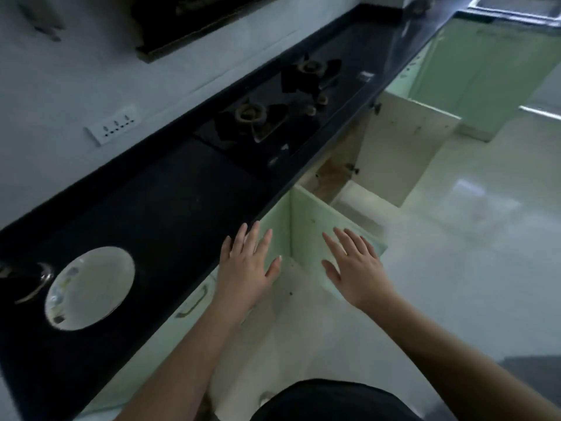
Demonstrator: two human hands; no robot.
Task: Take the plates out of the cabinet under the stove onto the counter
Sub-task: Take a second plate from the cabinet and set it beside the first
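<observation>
While both bare arms stretch forward over the pale floor, the left hand (247, 265) hangs flat with fingers spread, palm down, just beside the front edge of the long black stone counter (158, 205), and it grips nothing. Nearby, the right hand (355, 268) is equally flat and splayed, empty too, hovering in front of the pale green cabinet door (312, 220) that stands swung out from the cabinet row. Whether either hand touches the door or the counter edge I cannot tell, since the picture is blurred.

On the counter, well to the left of the hands, lies a round clear glass plate (89, 288), shiny with reflections, and beside it at the far left edge sits a dark object with a metal rim, too cut off to identify. Further along the counter is the black two-burner gas stove (273, 117). Beneath it the cabinet is open, a cream-coloured inner door panel (403, 147) swung wide on its hinges, with a brownish interior (329, 177) visible; I can make out no contents inside. A white socket strip (112, 129) is fixed to the wall above the counter.
</observation>
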